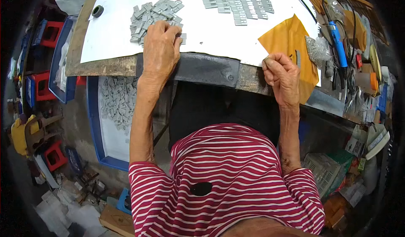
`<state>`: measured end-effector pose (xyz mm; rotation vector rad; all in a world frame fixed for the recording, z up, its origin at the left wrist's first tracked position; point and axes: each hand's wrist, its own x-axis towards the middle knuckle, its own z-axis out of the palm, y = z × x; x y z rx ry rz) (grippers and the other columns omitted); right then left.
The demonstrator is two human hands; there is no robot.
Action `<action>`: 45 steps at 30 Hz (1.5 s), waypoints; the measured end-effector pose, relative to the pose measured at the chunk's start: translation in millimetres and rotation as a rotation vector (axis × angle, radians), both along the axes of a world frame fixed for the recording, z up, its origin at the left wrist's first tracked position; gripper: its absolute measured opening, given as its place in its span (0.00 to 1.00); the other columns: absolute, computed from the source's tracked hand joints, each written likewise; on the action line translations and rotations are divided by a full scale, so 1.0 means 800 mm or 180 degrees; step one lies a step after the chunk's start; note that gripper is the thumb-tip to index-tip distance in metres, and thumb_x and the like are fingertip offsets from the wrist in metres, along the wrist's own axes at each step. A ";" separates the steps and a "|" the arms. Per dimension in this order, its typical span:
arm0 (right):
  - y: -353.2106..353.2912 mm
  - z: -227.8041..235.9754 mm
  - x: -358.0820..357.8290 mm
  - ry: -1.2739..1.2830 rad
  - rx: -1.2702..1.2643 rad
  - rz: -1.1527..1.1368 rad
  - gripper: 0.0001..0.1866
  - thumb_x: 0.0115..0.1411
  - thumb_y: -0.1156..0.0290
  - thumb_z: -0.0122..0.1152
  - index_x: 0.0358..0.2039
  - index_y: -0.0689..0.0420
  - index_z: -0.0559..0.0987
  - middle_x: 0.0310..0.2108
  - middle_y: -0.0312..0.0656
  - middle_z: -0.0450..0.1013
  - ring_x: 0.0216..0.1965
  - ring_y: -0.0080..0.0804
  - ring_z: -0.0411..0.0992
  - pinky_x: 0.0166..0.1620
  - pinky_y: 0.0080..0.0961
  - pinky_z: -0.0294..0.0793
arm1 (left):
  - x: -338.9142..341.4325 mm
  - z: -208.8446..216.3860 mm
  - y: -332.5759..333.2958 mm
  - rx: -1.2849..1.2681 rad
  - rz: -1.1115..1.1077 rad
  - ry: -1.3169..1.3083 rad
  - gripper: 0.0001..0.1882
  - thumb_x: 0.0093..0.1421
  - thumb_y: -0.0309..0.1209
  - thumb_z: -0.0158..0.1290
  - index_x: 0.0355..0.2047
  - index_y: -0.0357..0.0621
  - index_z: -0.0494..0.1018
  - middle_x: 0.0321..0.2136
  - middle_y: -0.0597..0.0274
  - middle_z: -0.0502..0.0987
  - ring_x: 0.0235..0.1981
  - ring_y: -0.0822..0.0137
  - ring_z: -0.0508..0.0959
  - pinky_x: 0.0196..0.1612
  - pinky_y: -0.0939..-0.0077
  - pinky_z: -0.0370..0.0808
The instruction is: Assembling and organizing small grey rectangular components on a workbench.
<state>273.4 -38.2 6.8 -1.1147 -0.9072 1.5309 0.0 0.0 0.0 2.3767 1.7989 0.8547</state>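
Left hand [161, 47], 11 o'clock: fingers curled over the near edge of a loose pile of flat grey pieces [162, 10], on a white sheet [211, 30]; whether one is pinched, cannot tell.
Right hand [282, 76], 2 o'clock: thumb and index fingertips pressed together by the sheet's edge; anything between them, cannot tell.
Ordered rows of grey pieces [217, 2], between 12 and 1 o'clock; surface markings too small to read.
Orange envelope [291, 36], 2 o'clock, partly behind the right hand; dark marks, illegible.
Blue-handled tool [337, 43], 2 o'clock.
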 end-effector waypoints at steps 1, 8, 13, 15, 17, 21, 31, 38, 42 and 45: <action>-0.001 0.001 -0.002 -0.0016 0.0036 0.0007 0.04 0.56 0.75 0.53 0.30 0.63 0.72 0.22 0.37 0.68 0.17 0.16 0.61 0.20 0.11 0.59 | -0.002 0.000 0.001 -0.0036 0.0017 -0.0010 0.09 0.47 0.23 0.56 0.31 0.40 0.73 0.30 0.55 0.68 0.35 0.57 0.68 0.39 0.66 0.66; -0.001 0.001 -0.004 -0.0386 0.0312 0.0156 0.04 0.55 0.75 0.54 0.28 0.62 0.72 0.19 0.33 0.66 0.16 0.14 0.59 0.18 0.10 0.55 | 0.002 0.005 0.005 0.0007 -0.0052 -0.0112 0.07 0.44 0.20 0.54 0.25 0.39 0.69 0.27 0.58 0.69 0.33 0.58 0.68 0.36 0.65 0.65; -0.002 0.003 -0.004 -0.0349 0.0235 0.0170 0.05 0.55 0.74 0.55 0.28 0.62 0.73 0.17 0.30 0.65 0.16 0.13 0.58 0.18 0.09 0.55 | 0.011 0.014 0.001 0.0104 -0.0092 -0.0451 0.06 0.46 0.20 0.53 0.25 0.39 0.69 0.24 0.59 0.70 0.31 0.60 0.69 0.35 0.67 0.65; -0.002 0.004 -0.005 -0.0330 0.0177 0.0130 0.05 0.55 0.74 0.56 0.29 0.62 0.73 0.17 0.30 0.64 0.16 0.12 0.58 0.18 0.09 0.54 | 0.024 0.025 -0.004 -0.0203 -0.0042 -0.1346 0.04 0.49 0.21 0.52 0.27 0.39 0.70 0.23 0.62 0.73 0.27 0.67 0.71 0.32 0.74 0.67; -0.002 0.006 -0.005 -0.0339 0.0096 0.0143 0.05 0.54 0.74 0.56 0.29 0.62 0.73 0.17 0.29 0.64 0.16 0.12 0.57 0.18 0.08 0.53 | 0.043 0.032 -0.009 -0.0490 -0.0093 -0.2096 0.04 0.50 0.22 0.53 0.28 0.39 0.71 0.23 0.64 0.73 0.26 0.71 0.71 0.31 0.77 0.68; -0.002 0.012 -0.009 -0.0355 0.0069 0.0101 0.05 0.54 0.74 0.56 0.29 0.62 0.73 0.17 0.29 0.64 0.15 0.11 0.57 0.18 0.08 0.53 | 0.066 0.026 -0.007 -0.1195 -0.0471 -0.3886 0.10 0.52 0.24 0.54 0.36 0.37 0.73 0.25 0.66 0.75 0.23 0.79 0.70 0.29 0.86 0.68; -0.003 0.017 -0.007 -0.0211 0.0189 0.0146 0.05 0.54 0.75 0.56 0.30 0.63 0.73 0.17 0.29 0.65 0.15 0.11 0.57 0.17 0.08 0.53 | 0.102 0.025 -0.010 -0.2144 -0.1043 -0.4726 0.11 0.54 0.24 0.51 0.38 0.34 0.67 0.28 0.55 0.75 0.25 0.71 0.76 0.29 0.81 0.74; -0.003 0.017 -0.007 -0.0155 0.0350 0.0106 0.06 0.54 0.74 0.56 0.31 0.64 0.74 0.17 0.30 0.66 0.15 0.11 0.59 0.17 0.07 0.55 | 0.117 0.024 -0.021 -0.2438 -0.0914 -0.4786 0.09 0.56 0.26 0.50 0.34 0.33 0.66 0.24 0.56 0.74 0.24 0.70 0.77 0.28 0.83 0.76; -0.005 0.019 -0.009 -0.0130 0.0389 0.0063 0.06 0.54 0.75 0.56 0.31 0.64 0.75 0.16 0.30 0.66 0.15 0.11 0.59 0.17 0.07 0.55 | 0.124 0.017 -0.023 -0.2404 -0.0942 -0.4655 0.08 0.56 0.26 0.50 0.33 0.34 0.67 0.23 0.60 0.73 0.22 0.72 0.76 0.24 0.86 0.72; -0.007 0.019 -0.006 -0.0171 0.0360 0.0138 0.08 0.53 0.74 0.56 0.32 0.65 0.73 0.20 0.33 0.66 0.17 0.13 0.58 0.19 0.07 0.53 | 0.130 0.014 -0.025 -0.2184 -0.0872 -0.4323 0.07 0.55 0.26 0.52 0.32 0.36 0.68 0.23 0.63 0.72 0.20 0.76 0.73 0.21 0.89 0.67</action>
